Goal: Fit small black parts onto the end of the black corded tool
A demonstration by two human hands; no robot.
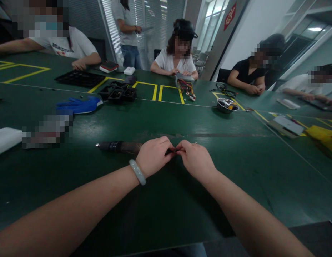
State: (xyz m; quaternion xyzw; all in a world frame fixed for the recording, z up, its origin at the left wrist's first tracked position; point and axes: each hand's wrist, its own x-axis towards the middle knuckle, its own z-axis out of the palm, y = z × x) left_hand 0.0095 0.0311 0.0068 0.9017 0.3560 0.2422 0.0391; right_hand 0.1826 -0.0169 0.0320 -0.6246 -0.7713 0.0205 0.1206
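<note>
Small dark piece (175, 151) was pinched in close work

The left hand (154, 154) and right hand (197, 159) met at the fingertips just above the green table (160, 123). On each, thumb and forefinger were pressed together, seemingly grasping the small dark piece between them; the fingers hid most of it, so its shape could not be told. The remaining fingers were curled in.

The step in hand appeared to be fine two-handed handling of that piece. The next move, as judged from this pose, called for a steady pinch on both sides, since so small a thing could easily slip.

A power screwdriver (110, 146) lay on the table, partly behind the left hand, its metal tip pointing left. Whether the hand touched it was unclear.
</note>
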